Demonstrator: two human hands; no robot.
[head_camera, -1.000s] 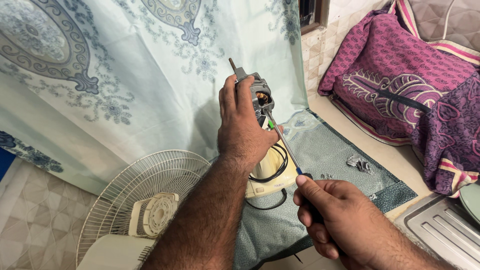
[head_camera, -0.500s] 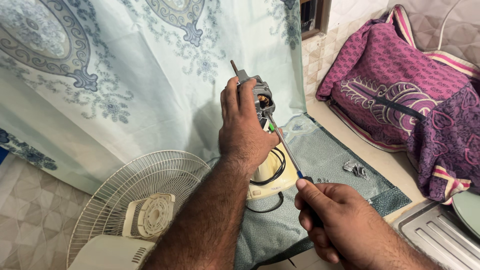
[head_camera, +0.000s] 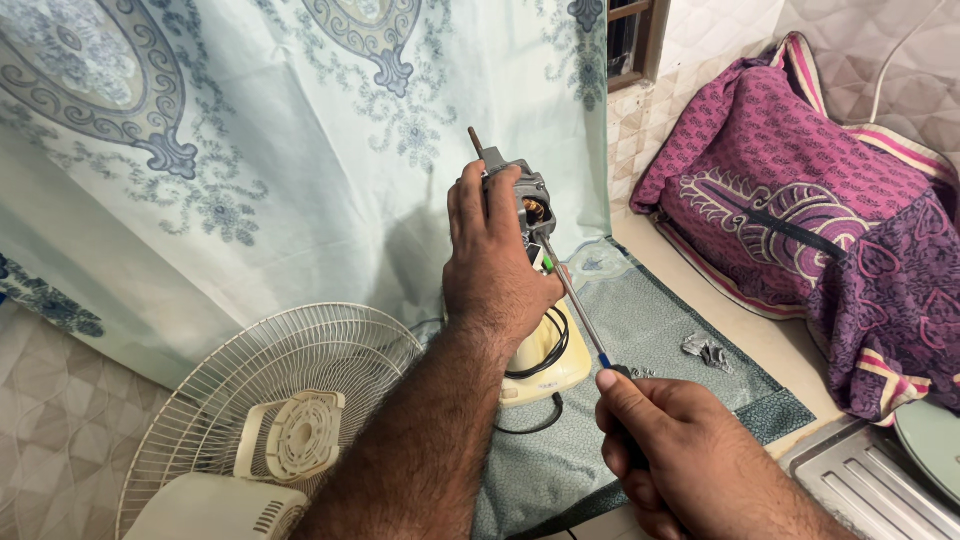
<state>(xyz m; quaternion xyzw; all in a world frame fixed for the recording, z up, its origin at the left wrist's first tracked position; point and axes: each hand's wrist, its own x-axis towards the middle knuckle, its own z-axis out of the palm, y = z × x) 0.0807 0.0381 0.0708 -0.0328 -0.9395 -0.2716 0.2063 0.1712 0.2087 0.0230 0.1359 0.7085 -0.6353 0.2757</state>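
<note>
**Two hands work a screwdriver into a fan motor**

Head view: The left hand (head_camera: 495, 262) is wrapped tight around a grey fan motor (head_camera: 522, 200), holding it upright above a cream plastic housing (head_camera: 545, 362) with black wires looping beside it. A thin shaft pokes up from the motor's top. The right hand (head_camera: 680, 455), low and to the right, is closed around the dark handle of a long screwdriver (head_camera: 572, 297), whose metal shank slants up to the motor's side. The housing rests on a grey-green cloth (head_camera: 660, 340) spread over the surface. A white wire fan guard (head_camera: 270, 410) lies at lower left. A pale patterned curtain (head_camera: 250, 150) hangs behind. A purple patterned bag (head_camera: 800, 220) sits at right.
</note>
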